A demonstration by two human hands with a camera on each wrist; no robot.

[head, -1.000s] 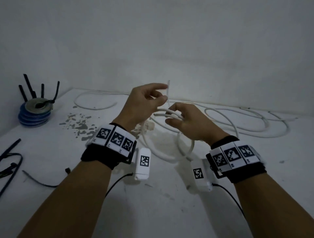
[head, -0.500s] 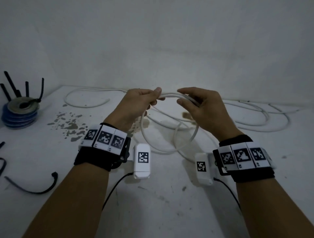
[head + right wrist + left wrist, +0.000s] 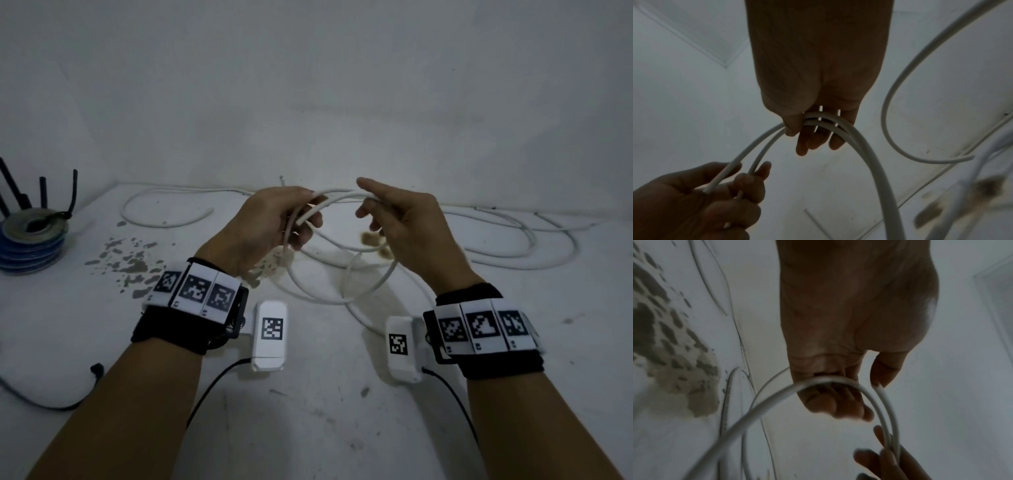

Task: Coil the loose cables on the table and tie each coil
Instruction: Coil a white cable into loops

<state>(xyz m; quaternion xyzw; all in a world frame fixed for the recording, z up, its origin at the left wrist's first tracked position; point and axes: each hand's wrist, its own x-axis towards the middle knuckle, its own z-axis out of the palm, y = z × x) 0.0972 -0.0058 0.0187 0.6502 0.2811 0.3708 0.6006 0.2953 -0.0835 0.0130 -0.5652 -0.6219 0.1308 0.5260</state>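
1. The surface is a white painted table [image 3: 308, 428], scuffed and speckled, with a patch of flaked grey-brown paint [image 3: 130, 263] at left of centre and a smaller brown worn spot [image 3: 371, 238] under the hands.
2. The room behind is a plain pale grey wall [image 3: 308, 85] meeting the table's far edge; the light is dim.
3. One long white round cable [image 3: 342, 298] is being worked: two loops of it hang from the hands above the table, and its cut end [image 3: 301, 221] sticks out beside the left fingers.
4. More white cable lies loose on the table: one open curve at far left [image 3: 164, 222] and several overlapping curves at far right [image 3: 531, 253]. Whether these belong to the same cable cannot be told.
5. The left hand [image 3: 270, 222] is curled round the cable strands, gripping them; the left wrist view shows its fingers [image 3: 838, 405] folded over the white arc.
6. The right hand [image 3: 404, 222] holds two strands between thumb and fingers [image 3: 813, 139], with the index finger held out straight. The hands are near each other, not touching.
7. One stack of blue rolls of tape [image 3: 30, 240] stands at the far left edge, with four black strips [image 3: 42, 192] rising from it.
8. One thin black cord [image 3: 51, 401] lies at the near left.
9. Two wristbands with black-and-white square markers, one per wrist [image 3: 195, 291] [image 3: 479, 325], each with one white camera box [image 3: 269, 335] [image 3: 402, 346].
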